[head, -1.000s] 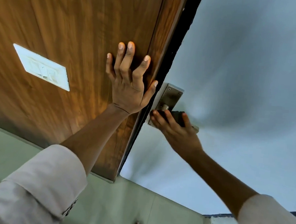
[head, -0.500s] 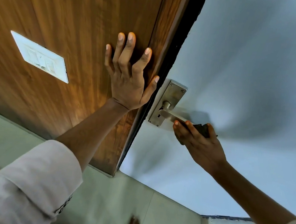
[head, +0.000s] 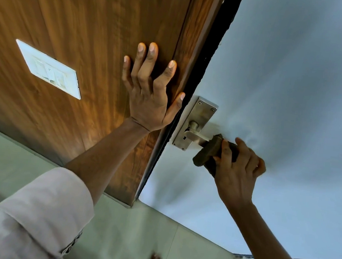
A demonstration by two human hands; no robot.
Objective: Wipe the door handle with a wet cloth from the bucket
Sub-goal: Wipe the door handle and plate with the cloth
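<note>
Switch plate (head: 48,69): a white rectangular plate is set into the wood-grain panel (head: 81,26) at far left.
Sleeve (head: 32,216): a pale rolled cuff is seen on the left forearm at lower left.
Left hand (head: 148,93): it is pressed flat against the wooden panel with fingers spread wide; nothing is held, and the thumb is laid beside the dark door edge.
Door (head: 296,78): a pale blue-grey leaf is seen to the right of that edge.
Door handle (head: 196,136): a metal lever on a backplate (head: 195,123) is fixed near the door's edge.
Cloth (head: 209,152): a dark wad is wrapped over the lever's outer end.
Right hand (head: 237,169): it is closed around the cloth, fingers curled over it on the lever.
</note>
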